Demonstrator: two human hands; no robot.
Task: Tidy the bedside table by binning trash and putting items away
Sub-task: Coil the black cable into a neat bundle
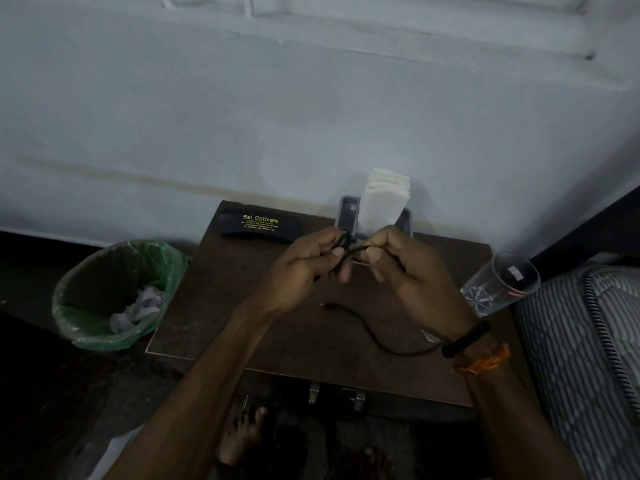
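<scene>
The black cable [367, 327] was bunched between my two hands above the bedside table [242, 306], its loose tail trailing across the wood toward my right wrist. My left hand [304, 268] was clenched around the gathered loops; my right hand [401, 268] pinched the strand just beside them. I judged the tail might snag or sweep toward the glass [498, 285] standing near the table's right edge and tip it. The spectacle case [256, 225] and lined bin [114, 292] lay well clear.
</scene>
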